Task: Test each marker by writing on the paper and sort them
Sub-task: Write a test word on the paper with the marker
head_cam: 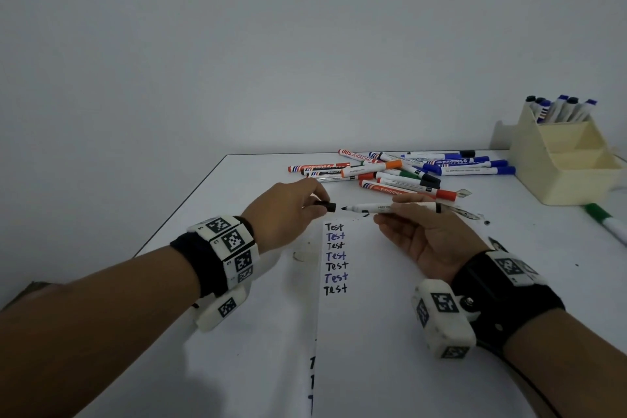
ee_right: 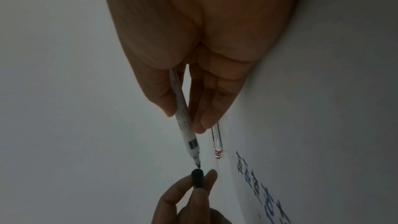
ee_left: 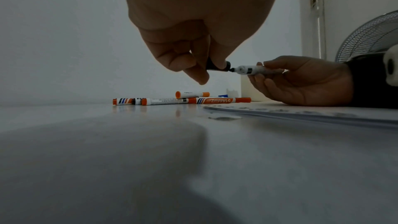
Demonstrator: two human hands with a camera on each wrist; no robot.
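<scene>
My right hand (head_cam: 403,214) holds a white marker (head_cam: 383,208) with a black tip, level above the paper (head_cam: 366,282), tip pointing left. My left hand (head_cam: 315,202) pinches its black cap (head_cam: 325,206) a short gap away from the tip. The same cap (ee_left: 217,65) and marker (ee_left: 249,70) show in the left wrist view, and the marker (ee_right: 183,117) and cap (ee_right: 197,177) in the right wrist view. The paper carries a column of "Test" words (head_cam: 336,258) in black and blue. A pile of markers (head_cam: 407,170) lies behind.
A cream desk organizer (head_cam: 563,166) at the right back holds several blue and black markers (head_cam: 559,108) upright. A green marker (head_cam: 607,222) lies at the right edge. Ink smudges (head_cam: 464,212) mark the white table. A fan (ee_left: 370,35) stands off to the right.
</scene>
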